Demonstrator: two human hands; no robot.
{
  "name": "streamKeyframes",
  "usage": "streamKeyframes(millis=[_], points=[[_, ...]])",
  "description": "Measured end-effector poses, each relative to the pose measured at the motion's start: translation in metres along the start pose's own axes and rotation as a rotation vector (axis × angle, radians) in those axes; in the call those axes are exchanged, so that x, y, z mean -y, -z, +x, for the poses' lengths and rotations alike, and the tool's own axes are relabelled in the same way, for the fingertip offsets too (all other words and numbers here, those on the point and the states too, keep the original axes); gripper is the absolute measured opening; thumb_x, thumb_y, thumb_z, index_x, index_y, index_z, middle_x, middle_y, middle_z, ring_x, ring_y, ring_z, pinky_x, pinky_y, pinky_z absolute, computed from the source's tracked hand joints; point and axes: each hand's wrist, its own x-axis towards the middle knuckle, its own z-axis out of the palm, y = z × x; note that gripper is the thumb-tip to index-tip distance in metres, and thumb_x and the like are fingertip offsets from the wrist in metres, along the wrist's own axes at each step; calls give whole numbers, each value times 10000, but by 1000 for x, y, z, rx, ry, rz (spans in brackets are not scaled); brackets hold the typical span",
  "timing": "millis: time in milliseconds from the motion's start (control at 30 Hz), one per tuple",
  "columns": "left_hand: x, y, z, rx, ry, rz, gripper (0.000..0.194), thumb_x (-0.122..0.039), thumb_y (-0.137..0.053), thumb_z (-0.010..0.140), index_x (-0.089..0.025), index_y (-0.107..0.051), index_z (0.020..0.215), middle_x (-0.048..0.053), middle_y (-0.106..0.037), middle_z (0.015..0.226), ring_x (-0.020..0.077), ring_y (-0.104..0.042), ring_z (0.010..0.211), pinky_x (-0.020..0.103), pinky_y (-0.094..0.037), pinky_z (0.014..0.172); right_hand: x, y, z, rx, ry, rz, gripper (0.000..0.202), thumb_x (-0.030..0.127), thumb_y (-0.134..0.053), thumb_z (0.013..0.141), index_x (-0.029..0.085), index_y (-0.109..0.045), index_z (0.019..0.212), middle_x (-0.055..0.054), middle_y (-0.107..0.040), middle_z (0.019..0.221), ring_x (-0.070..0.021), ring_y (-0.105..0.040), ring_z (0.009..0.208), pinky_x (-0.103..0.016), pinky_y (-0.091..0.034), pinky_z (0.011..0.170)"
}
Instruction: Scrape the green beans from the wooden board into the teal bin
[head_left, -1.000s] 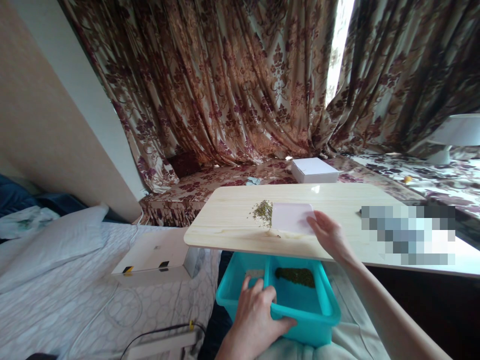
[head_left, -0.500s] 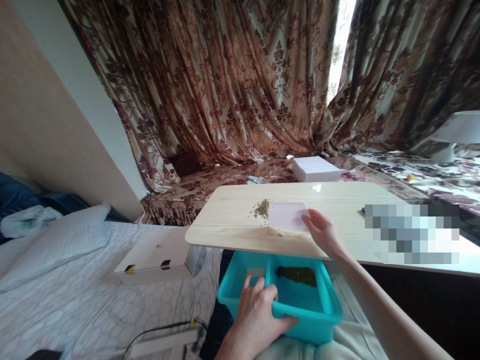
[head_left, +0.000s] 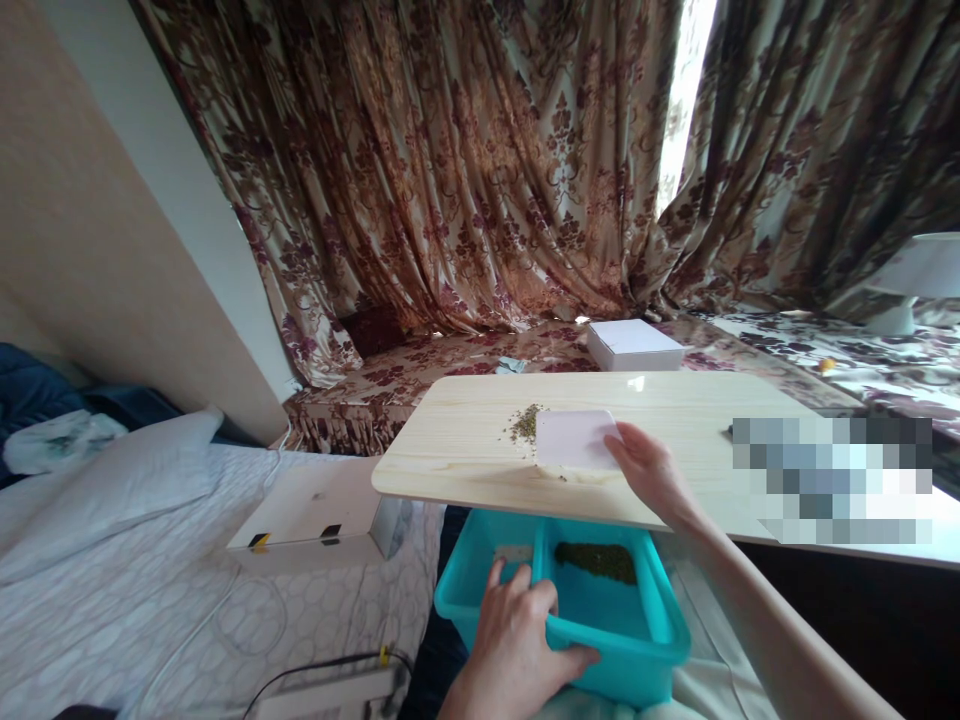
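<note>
My right hand (head_left: 649, 470) pinches the right edge of a thin pale card (head_left: 576, 440) held low over the light wooden table (head_left: 465, 465). At the card's left edge lies a scattered pile of small greenish grains (head_left: 525, 425). Below the table's front edge, my left hand (head_left: 517, 635) grips the near rim of a turquoise divided bin (head_left: 615, 645), fingers inside and thumb along the outside. The bin's right compartment contains a heap of dark green grains (head_left: 596, 562). Some pale material (head_left: 514, 553) shows in the left compartment, partly hidden by my fingers.
A white box (head_left: 636, 343) stands behind the table on a patterned ledge. At left, a larger white case (head_left: 311, 510) rests on the bed (head_left: 172, 530), with cables nearby. A blurred-out object (head_left: 825, 480) occupies the table's right side. Patterned curtains (head_left: 450, 160) hang behind.
The view has shifted slightly, so the table and bin appear a little lower. Both hands keep their holds, and the card stays beside the grain pile with little visible movement.
</note>
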Motion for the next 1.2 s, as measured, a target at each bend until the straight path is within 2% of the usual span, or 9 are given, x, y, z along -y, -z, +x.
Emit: streamKeyframes(millis=[167, 300, 400, 533, 733, 933, 1200], points=[[-1, 3, 0, 7, -15, 0, 359, -412, -865, 568, -234, -569, 661, -7, -603, 806, 259, -603, 917, 512, -293, 1101, 4, 20, -9, -27, -27, 33, 368, 547, -662, 754, 223, -694, 925, -81, -775, 879, -262, -733, 849, -376, -589, 776], [-1, 1, 0, 4, -1, 12, 372, -413, -875, 554, -230, -571, 666, -4, -593, 807, 260, -598, 920, 515, -294, 1099, -2, 37, -22, -95, -87, 76, 419, 596, -709, 699, 222, -695, 888, -76, -775, 828, -260, -735, 813, -359, -595, 745], [0, 1, 0, 11, -4, 24, 378, -403, -883, 551, -227, -571, 671, -18, -577, 794, 237, -600, 895, 499, -282, 1109, -5, 41, -28, -98, -106, 72, 442, 621, -716, 678, 217, -699, 857, -70, -772, 798, -245, -730, 757, -344, -593, 714], [4, 10, 0, 21, -6, 32, 379, -386, -886, 570, -223, -558, 667, -42, -560, 763, 202, -601, 841, 471, -287, 1104, -4, 36, -31, -67, -143, 75, 450, 633, -712, 659, 215, -701, 826, -71, -766, 779, -240, -721, 735, -326, -586, 670], [11, 30, -2, 12, 10, 59, 355, -376, -875, 603, -216, -568, 681, -32, -561, 762, 213, -597, 848, 487, -279, 1098, 9, 32, -40, -28, -167, 64, 443, 620, -718, 662, 211, -719, 833, -80, -769, 811, -276, -721, 831, -337, -586, 714], [14, 38, -4, 3, 23, 72, 367, -378, -881, 593, -217, -563, 678, -44, -568, 755, 204, -599, 851, 474, -278, 1098, 22, 29, -49, 73, -207, 93, 510, 662, -729, 630, 201, -741, 848, -95, -775, 846, -292, -718, 845, -347, -590, 730], [22, 50, -9, -20, 47, 100, 340, -372, -858, 620, -214, -563, 682, -38, -563, 741, 200, -594, 805, 484, -292, 1082, 15, -11, -24, 50, -152, 151, 488, 673, -668, 669, 216, -717, 835, -88, -773, 853, -265, -723, 826, -371, -584, 782]])
